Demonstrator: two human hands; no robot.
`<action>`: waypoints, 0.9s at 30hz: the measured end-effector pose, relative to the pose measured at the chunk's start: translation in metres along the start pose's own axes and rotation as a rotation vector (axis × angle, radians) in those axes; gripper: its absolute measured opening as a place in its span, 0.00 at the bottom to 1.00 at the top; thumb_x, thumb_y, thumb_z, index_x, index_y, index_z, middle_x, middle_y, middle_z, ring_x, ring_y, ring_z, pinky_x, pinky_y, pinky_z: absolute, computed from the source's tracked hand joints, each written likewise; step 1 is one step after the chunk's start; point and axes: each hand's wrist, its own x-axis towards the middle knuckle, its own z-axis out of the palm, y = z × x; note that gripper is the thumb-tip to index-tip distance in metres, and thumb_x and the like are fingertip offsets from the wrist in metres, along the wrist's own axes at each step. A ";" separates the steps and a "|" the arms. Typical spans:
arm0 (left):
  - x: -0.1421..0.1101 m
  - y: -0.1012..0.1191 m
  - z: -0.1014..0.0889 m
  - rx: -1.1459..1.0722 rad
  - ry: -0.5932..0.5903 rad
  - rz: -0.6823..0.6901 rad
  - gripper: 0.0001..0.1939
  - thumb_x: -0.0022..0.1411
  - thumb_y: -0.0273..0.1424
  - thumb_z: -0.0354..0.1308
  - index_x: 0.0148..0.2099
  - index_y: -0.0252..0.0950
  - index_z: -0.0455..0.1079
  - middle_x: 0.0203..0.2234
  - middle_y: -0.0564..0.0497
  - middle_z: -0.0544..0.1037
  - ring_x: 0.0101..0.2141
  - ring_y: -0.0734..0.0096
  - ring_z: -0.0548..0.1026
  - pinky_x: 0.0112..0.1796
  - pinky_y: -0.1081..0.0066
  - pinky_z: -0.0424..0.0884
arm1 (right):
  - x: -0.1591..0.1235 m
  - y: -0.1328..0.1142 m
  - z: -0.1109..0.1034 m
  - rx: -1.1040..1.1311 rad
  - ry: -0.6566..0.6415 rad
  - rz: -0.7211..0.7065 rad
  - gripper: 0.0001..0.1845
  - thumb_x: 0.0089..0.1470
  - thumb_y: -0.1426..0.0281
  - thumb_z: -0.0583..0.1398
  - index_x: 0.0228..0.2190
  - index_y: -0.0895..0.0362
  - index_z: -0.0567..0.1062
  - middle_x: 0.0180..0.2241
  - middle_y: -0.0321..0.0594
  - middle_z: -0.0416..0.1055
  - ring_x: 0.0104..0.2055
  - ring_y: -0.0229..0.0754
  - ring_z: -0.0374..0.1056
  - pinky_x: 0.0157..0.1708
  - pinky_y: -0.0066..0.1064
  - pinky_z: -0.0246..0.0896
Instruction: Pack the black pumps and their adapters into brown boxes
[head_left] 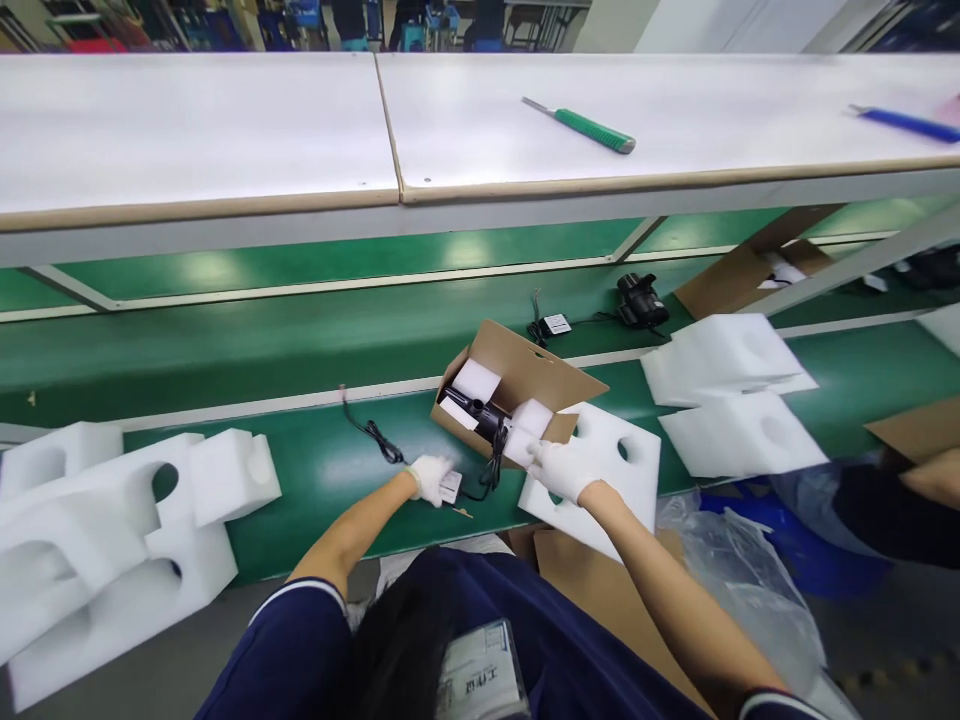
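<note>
An open brown cardboard box (525, 375) lies on the green conveyor belt (315, 470). Inside it a black device (476, 412) sits between two white foam end caps (478, 380). My right hand (561, 468), in a white glove, presses on the near foam cap at the box's front edge, fingers closed on it. My left hand (430, 477), also gloved, grips a small white power adapter (451, 487) on the belt. Its black cable (375, 432) trails left across the belt and loops up toward the box.
White foam blocks (112, 530) are piled at the left and more foam pieces (731, 400) lie at the right. Another black device (641, 300) with an adapter rests further up the belt. A green-handled tool (592, 127) lies on the white shelf above. Flat cardboard (600, 580) and plastic bags sit beside me.
</note>
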 end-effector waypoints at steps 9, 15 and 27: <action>-0.104 0.024 -0.051 -1.169 -0.035 0.303 0.36 0.48 0.55 0.60 0.49 0.32 0.65 0.38 0.42 0.76 0.35 0.60 0.75 0.36 0.64 0.70 | -0.012 -0.044 0.013 0.125 0.411 -0.014 0.32 0.51 0.71 0.58 0.59 0.59 0.62 0.59 0.55 0.59 0.49 0.52 0.67 0.44 0.37 0.61; -0.090 0.077 -0.081 -1.612 -0.099 0.342 0.35 0.48 0.54 0.61 0.48 0.29 0.69 0.36 0.36 0.78 0.36 0.50 0.78 0.35 0.57 0.73 | 0.034 -0.049 -0.010 0.090 0.306 -0.268 0.26 0.53 0.71 0.59 0.55 0.55 0.67 0.50 0.49 0.69 0.44 0.47 0.69 0.42 0.32 0.62; -0.065 0.088 -0.097 -1.936 -0.052 0.195 0.29 0.50 0.24 0.55 0.56 0.29 0.65 0.53 0.36 0.72 0.57 0.43 0.65 0.51 0.49 0.67 | 0.058 -0.012 -0.005 0.233 0.175 0.071 0.16 0.60 0.66 0.53 0.44 0.59 0.75 0.40 0.48 0.76 0.41 0.46 0.73 0.38 0.29 0.63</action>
